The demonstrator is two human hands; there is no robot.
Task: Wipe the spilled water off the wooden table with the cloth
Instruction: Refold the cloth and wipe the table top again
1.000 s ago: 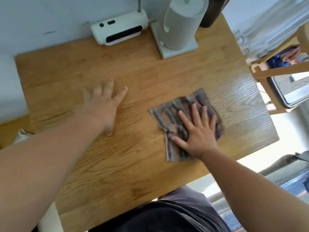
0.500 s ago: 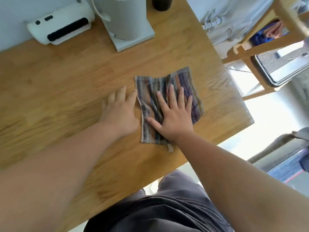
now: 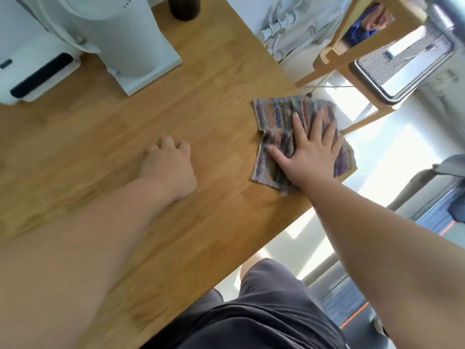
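Note:
A striped, multicoloured cloth (image 3: 276, 122) lies flat at the right edge of the wooden table (image 3: 201, 84), one corner hanging slightly over the rim. My right hand (image 3: 309, 149) presses down on it with the palm flat and fingers spread. My left hand (image 3: 168, 170) rests on the bare wood to the left of the cloth, well apart from it, with the fingers curled under and nothing in it. I cannot make out any water on the wood; the picture is blurred by motion.
A white appliance on a square base (image 3: 130, 41) and a low white device (image 3: 37, 74) stand at the back of the table. A dark cup (image 3: 183, 6) is behind them. A wooden rack (image 3: 352, 51) with a tray stands past the right edge.
My right hand slid the cloth to the right, out to the table's edge. My left hand stayed on the wood and curled its fingers, so the gap between the hands widened.

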